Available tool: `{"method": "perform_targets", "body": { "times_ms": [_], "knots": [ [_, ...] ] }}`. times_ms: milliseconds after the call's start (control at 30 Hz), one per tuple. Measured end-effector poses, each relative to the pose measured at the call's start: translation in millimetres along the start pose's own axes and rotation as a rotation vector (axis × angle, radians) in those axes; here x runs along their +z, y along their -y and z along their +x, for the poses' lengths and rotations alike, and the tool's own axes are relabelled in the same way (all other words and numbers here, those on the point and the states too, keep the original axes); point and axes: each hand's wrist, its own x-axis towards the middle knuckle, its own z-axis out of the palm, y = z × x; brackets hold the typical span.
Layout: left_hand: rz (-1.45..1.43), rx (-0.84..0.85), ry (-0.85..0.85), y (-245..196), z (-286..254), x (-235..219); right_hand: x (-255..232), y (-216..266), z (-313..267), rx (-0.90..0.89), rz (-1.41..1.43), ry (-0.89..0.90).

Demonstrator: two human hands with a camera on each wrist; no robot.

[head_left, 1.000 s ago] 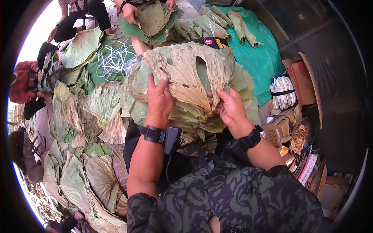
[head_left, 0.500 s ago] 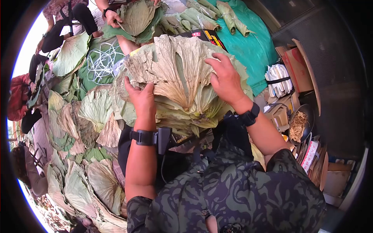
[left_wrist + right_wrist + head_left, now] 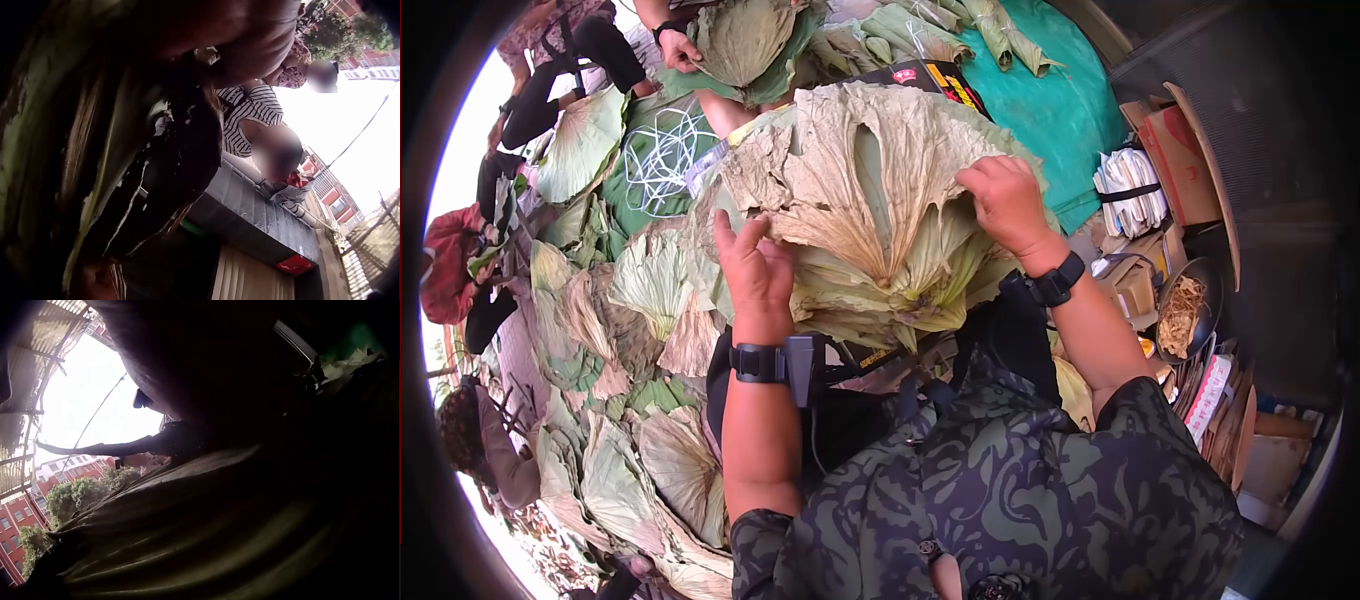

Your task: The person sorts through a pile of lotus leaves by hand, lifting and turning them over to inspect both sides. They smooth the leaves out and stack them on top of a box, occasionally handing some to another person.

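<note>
Camouflage-patterned sleeves (image 3: 1020,480) fill the near edge; beyond them the left hand (image 3: 752,272) lies with straight fingers flat against the left side of a stack of dried lotus leaves (image 3: 870,200) on the lap; the right hand (image 3: 1005,205) curls its fingers round the stack's right edge, gripping it; farther off lie white cords (image 3: 665,150), a teal tarp (image 3: 1055,105) and folded leaf bundles (image 3: 920,40).
</note>
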Motion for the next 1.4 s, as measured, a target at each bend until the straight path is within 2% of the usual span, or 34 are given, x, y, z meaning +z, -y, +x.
{"method": "perform_targets", "body": {
  "times_ms": [67,100,133,167,233,267,300,333,400,433,500,567,600,667,700,767,833,900,933,967,1033,1067,1133,1200,1233,1300,1367,1400],
  "knots": [
    [-0.158,-0.128,0.022,-2.0,4.1,-5.2,-3.5,-9.1,-6.3,-0.010,-0.027,0.023],
    [-0.159,-0.126,0.020,-1.9,4.2,-6.9,-6.1,-14.4,-9.5,-0.018,-0.060,0.042],
    [-0.182,-0.189,0.087,-1.6,4.3,-8.7,-7.8,-17.8,-13.2,-0.035,-0.078,0.203],
    [-0.204,-0.248,0.154,-1.3,5.2,-11.1,-9.1,-19.9,-15.6,-0.039,-0.075,0.201],
    [-0.122,-0.216,0.145,1.6,3.8,-9.9,-24.2,-11.2,-6.8,-0.010,-0.143,0.412],
    [0.033,-0.141,0.031,4.1,-2.3,-2.3,-30.3,-6.1,5.3,-0.015,-0.133,0.417],
    [0.188,-0.067,-0.080,4.3,-8.6,5.4,-36.7,6.4,26.6,0.000,0.081,0.232],
    [0.247,-0.035,-0.077,2.9,-12.1,9.9,-36.8,19.2,44.7,0.020,0.289,0.043],
    [0.294,0.011,-0.081,3.7,-17.2,16.8,-22.5,45.2,76.3,-0.085,0.493,0.010],
    [0.340,0.055,-0.087,3.0,-18.3,18.5,-6.1,56.1,85.1,-0.134,0.440,0.053],
    [0.309,0.030,-0.101,-2.7,-17.2,12.8,28.3,66.9,80.3,-0.192,0.394,0.102],
    [0.279,0.005,-0.126,-8.8,-15.3,4.0,56.1,72.9,69.6,-0.084,0.408,0.707],
    [0.258,-0.021,-0.189,-11.3,-14.1,0.8,57.0,74.1,69.6,-0.115,0.409,0.769],
    [0.214,-0.082,-0.303,-15.0,-13.1,-1.4,56.8,74.8,68.4,-0.118,0.408,0.765],
    [0.217,-0.084,-0.303,-14.0,-10.5,-8.7,54.0,75.7,69.0,-0.111,0.400,0.751],
    [0.331,-0.092,-0.343,-10.5,-4.0,-25.4,53.8,75.4,69.0,-0.115,0.384,0.764],
    [0.434,-0.032,-0.389,-12.2,-5.5,-20.3,50.7,78.1,72.1,-0.126,0.370,0.777],
    [0.968,0.781,-0.284,-9.6,-10.0,-10.6,45.7,80.6,74.2,-0.122,0.349,0.823],
    [1.154,0.936,-0.123,-16.7,-21.9,4.6,46.6,80.9,74.1,-0.120,0.349,0.821],
    [1.149,0.937,-0.118,-12.1,-22.9,12.8,48.4,80.6,73.6,-0.123,0.350,0.805],
    [1.485,1.018,0.370,-2.9,-23.8,25.0,50.7,78.9,72.3,-0.126,0.347,0.791],
    [1.482,1.020,0.366,7.0,-24.0,24.7,52.3,77.6,73.8,-0.125,0.362,0.805],
    [1.596,0.403,0.564,24.5,-22.2,24.2,48.0,72.0,81.7,-0.123,0.374,0.814],
    [1.585,0.370,0.595,25.2,-19.3,21.1,38.2,54.0,86.1,-0.216,0.504,0.968],
    [1.575,0.324,0.617,25.3,-21.3,21.0,34.2,45.0,78.5,-0.205,0.503,0.972],
    [1.631,0.343,0.627,26.2,-26.2,19.4,25.3,27.1,59.3,0.005,0.415,0.387],
    [1.804,0.360,0.644,21.7,-29.2,22.0,30.9,10.8,46.8,0.083,0.350,0.348],
    [1.752,0.344,0.630,22.7,-28.4,21.3,45.2,6.3,32.9,0.161,0.347,0.488]
  ]
}}
